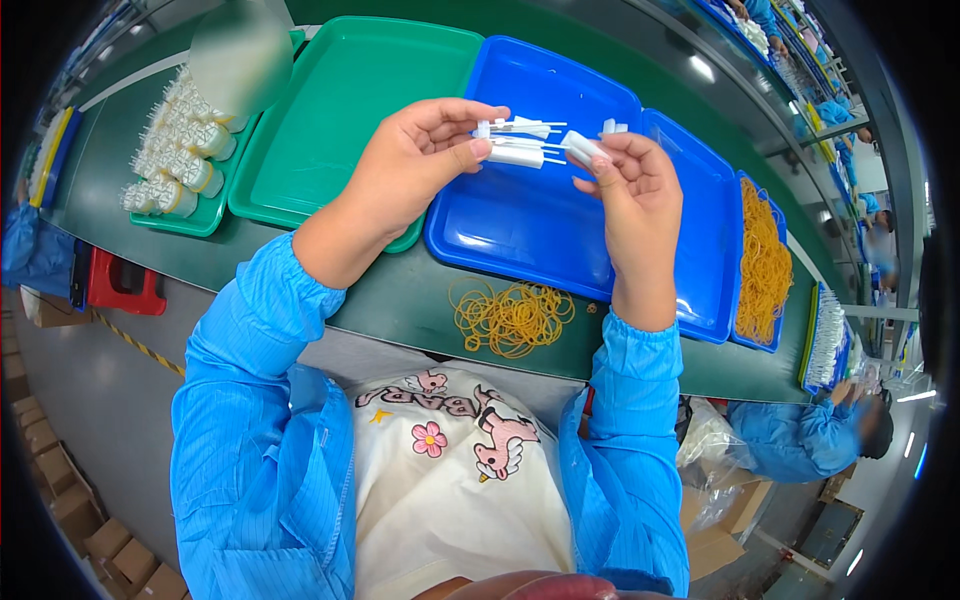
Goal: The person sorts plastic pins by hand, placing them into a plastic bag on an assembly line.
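Over a blue tray (520,215), my left hand (420,155) grips several slim white plastic pieces (518,156) between thumb and fingers. Thin white stems stick out of them to the right. My right hand (645,190) is closed with thumb and fingers on a short white plastic piece (584,148), close to the tips of those stems. Another small white bit (614,126) shows by its fingertips. Whether the pieces from the two hands touch is hard to make out. Below the hands, a loose heap of yellow rubber bands (512,318) lies on the dark green table.
A green tray (370,110) stands left of the blue one. Farther left, bundled white parts with yellow bands (185,150) fill another green tray. At right are a second blue tray (700,290) and a tray of rubber bands (762,262). A red stool (125,283) stands at left; a co-worker (790,438) sits at right.
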